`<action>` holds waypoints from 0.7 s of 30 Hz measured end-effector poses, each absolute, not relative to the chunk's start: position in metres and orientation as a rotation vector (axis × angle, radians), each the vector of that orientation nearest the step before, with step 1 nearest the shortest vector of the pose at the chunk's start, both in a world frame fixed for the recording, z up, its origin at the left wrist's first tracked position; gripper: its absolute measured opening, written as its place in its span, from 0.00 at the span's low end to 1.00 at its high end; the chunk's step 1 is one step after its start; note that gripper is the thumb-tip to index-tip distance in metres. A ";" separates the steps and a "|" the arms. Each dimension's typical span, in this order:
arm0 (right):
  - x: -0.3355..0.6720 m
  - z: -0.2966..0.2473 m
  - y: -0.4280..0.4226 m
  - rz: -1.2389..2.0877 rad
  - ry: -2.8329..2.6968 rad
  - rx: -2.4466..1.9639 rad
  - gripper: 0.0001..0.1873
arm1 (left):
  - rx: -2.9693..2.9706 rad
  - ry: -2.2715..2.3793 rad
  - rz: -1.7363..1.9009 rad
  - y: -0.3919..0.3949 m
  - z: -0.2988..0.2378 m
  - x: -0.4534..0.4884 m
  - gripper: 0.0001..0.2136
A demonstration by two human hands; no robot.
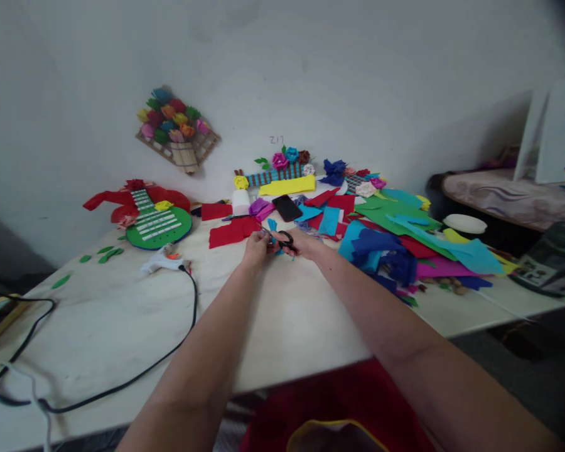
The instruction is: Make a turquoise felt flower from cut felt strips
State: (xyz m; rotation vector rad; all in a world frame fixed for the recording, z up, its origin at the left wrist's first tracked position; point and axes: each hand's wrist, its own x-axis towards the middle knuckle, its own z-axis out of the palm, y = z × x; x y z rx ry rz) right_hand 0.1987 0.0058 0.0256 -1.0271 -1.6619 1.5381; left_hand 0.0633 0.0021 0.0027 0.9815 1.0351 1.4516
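Both hands meet over the middle of the table. My right hand (302,242) is closed on a pair of scissors with black handles (287,241), the blades pointing left toward the other hand. My left hand (258,247) pinches a small piece of blue crepe paper (272,225), which sticks up between the hands at the blades. Fingers partly hide the blades and the paper. Just behind lie red paper sheets (228,235), a crumpled purple piece (260,208) and a black phone (287,208).
A white glue gun (162,262) with a black cord lies left, near a green and red paper guitar (162,223) and green leaf cutouts (108,254). Coloured paper scraps (395,213) pile up on the right. Behind stands the wall with a flower decoration (176,122).
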 end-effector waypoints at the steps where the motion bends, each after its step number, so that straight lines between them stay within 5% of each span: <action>1: 0.199 0.025 0.006 1.529 -1.665 -1.032 0.25 | 0.999 1.031 1.442 0.002 0.002 0.064 0.07; 15: 0.224 0.031 0.008 1.641 -1.809 -0.792 0.21 | 0.993 1.073 1.397 0.003 0.002 0.060 0.04; 21: 0.231 0.040 0.014 1.390 -1.504 -0.724 0.20 | 1.004 1.142 1.404 0.004 0.001 0.057 0.05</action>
